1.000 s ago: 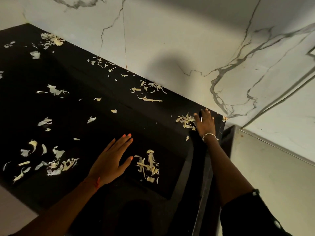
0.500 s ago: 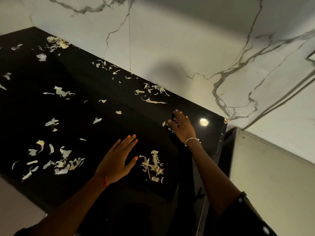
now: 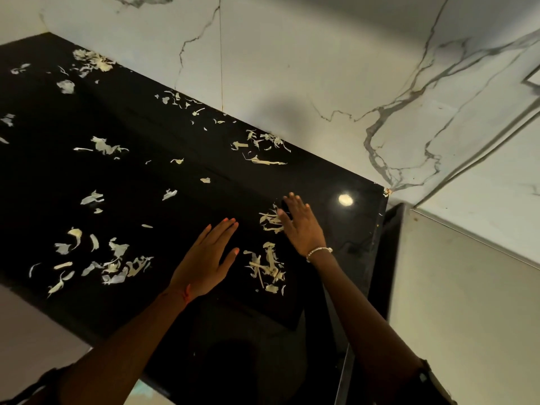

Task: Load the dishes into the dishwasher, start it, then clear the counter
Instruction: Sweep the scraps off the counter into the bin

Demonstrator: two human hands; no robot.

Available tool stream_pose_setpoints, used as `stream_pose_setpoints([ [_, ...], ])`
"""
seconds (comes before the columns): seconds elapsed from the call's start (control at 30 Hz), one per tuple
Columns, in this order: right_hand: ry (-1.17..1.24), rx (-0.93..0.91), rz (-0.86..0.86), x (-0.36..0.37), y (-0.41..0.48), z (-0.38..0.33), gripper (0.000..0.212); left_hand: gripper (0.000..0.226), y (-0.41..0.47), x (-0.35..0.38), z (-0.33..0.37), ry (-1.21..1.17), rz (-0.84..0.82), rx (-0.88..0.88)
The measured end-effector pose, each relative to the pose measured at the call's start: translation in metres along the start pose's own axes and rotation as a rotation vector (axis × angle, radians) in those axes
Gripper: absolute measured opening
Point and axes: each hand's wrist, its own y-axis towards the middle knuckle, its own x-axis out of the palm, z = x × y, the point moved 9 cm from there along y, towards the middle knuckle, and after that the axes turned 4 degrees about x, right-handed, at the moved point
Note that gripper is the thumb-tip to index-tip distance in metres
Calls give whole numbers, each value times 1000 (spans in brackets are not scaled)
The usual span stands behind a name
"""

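A glossy black counter is strewn with pale vegetable peel scraps. My left hand lies flat and open on the counter near its front, fingers together. My right hand, with a bracelet at the wrist, stands on its edge with fingers extended, pressed against a small heap of scraps on its left side. A second heap of scraps lies between the two hands. More scraps sit in clusters to the left of my left hand and along the back wall. Neither hand holds anything.
A white marble-veined wall rises behind the counter. The counter ends at a right edge, with a dark gap and a pale panel beyond. A round light reflection shines near the back right corner.
My right hand has swept from the counter's back right corner leftward and toward me, pushing a heap of scraps along. My left hand has stayed in place on the counter.
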Motion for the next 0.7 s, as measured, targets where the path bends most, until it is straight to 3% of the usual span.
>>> stream_pose_setpoints([
  [0.1, 47, -117, -67, 23, -21, -34, 51, 74, 0, -1, 0, -41, 27, 14],
  [0.17, 263, -149, -141, 28, -37, -50, 48, 74, -1, -2, -1, -61, 47, 17],
  [0.27, 560, -72, 41, 7, -51, -42, 43, 72, -2, -6, 0, -59, 85, 33],
  [0.37, 367, 166, 172, 8, -68, -19, 52, 70, -2, -8, 3, -44, 94, 51],
  [0.5, 66, 213, 149, 40, -90, -45, 85, 47, -3, -4, 0, -65, 92, 33],
  [0.7, -22, 294, 147, 56, -65, -70, 67, 46, -3, -11, -10, -182, 171, -29],
])
